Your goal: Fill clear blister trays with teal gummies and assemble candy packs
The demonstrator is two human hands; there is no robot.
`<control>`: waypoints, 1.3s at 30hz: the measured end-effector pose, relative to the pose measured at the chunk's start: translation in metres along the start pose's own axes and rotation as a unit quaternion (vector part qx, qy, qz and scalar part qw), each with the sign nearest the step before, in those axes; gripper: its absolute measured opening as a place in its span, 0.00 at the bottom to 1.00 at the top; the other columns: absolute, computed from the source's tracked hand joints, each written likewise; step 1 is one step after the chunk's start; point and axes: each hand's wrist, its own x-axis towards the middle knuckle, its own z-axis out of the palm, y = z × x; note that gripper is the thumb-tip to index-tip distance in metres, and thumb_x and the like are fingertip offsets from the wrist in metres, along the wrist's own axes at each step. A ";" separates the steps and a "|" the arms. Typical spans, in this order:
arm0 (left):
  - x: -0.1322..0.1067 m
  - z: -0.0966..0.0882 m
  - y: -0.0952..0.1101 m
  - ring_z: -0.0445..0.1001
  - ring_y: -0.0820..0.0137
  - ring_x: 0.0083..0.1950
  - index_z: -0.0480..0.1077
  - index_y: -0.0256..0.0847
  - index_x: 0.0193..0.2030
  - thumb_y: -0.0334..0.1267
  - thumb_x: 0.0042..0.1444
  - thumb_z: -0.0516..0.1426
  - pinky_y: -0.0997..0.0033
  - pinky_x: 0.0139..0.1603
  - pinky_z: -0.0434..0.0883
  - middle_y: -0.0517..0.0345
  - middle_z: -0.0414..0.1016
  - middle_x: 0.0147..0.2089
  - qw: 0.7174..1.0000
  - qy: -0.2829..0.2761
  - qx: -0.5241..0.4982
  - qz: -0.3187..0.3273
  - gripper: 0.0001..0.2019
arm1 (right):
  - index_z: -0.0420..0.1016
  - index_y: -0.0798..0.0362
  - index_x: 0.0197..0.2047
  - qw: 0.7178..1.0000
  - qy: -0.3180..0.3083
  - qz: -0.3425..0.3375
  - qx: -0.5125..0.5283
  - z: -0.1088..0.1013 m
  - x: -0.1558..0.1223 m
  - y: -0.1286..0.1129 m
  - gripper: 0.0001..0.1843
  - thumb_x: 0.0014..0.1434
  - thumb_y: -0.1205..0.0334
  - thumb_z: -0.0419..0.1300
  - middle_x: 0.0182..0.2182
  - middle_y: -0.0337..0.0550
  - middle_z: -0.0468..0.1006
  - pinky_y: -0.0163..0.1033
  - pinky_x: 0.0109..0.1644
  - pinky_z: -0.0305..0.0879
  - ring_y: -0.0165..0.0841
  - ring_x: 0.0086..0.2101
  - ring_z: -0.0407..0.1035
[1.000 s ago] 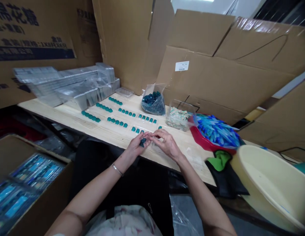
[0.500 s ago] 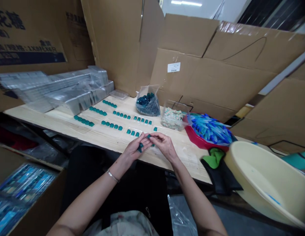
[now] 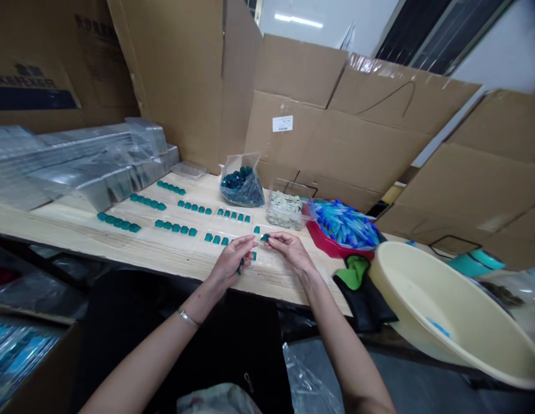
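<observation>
My left hand point(image 3: 230, 263) is curled over the table's front edge with several small teal plastic pieces cupped in it. My right hand point(image 3: 288, 248) pinches one teal piece point(image 3: 264, 237) at its fingertips, just above a clear plastic tray. Rows of teal pieces point(image 3: 176, 227) sit in clear trays across the wooden table point(image 3: 120, 247). A clear bag of dark teal pieces point(image 3: 240, 183) stands behind them.
Stacked clear trays point(image 3: 77, 161) lie at the left. A bag of small white packets point(image 3: 285, 210), a red tray of blue parts point(image 3: 342, 227), a green-and-black cloth point(image 3: 357, 276) and a cream basin point(image 3: 439, 310) sit to the right. Cardboard boxes point(image 3: 336, 138) wall the back.
The view has swung to the right. My right hand has taken one teal piece from the left hand and lifted it toward the tray; the left hand has stayed curled.
</observation>
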 end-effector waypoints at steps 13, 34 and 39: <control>0.012 0.003 -0.003 0.66 0.75 0.29 0.76 0.42 0.33 0.30 0.46 0.60 0.77 0.34 0.65 0.55 0.73 0.34 0.912 0.033 0.309 0.267 0.07 | 0.78 0.52 0.36 0.996 0.032 -0.055 -0.063 0.021 -0.014 0.004 0.15 0.43 0.58 0.67 0.32 0.42 0.80 0.44 0.47 0.69 0.35 0.35 0.74; 0.001 -0.012 -0.011 0.63 0.80 0.16 0.70 0.38 0.31 0.37 0.45 0.61 0.80 0.14 0.56 0.61 0.71 0.29 0.960 0.024 0.266 0.090 0.07 | 0.78 0.54 0.33 0.848 -0.017 -0.266 -0.458 -0.027 0.059 0.024 0.14 0.49 0.73 0.52 0.36 0.46 0.79 0.41 0.45 0.67 0.35 0.39 0.72; -0.001 -0.015 -0.004 0.59 0.83 0.15 0.70 0.36 0.33 0.40 0.44 0.62 0.82 0.12 0.51 0.60 0.71 0.29 0.980 0.017 0.196 0.034 0.11 | 0.78 0.55 0.35 0.803 -0.072 -0.274 -0.525 -0.026 0.067 0.029 0.16 0.50 0.75 0.50 0.37 0.47 0.79 0.38 0.46 0.65 0.34 0.40 0.72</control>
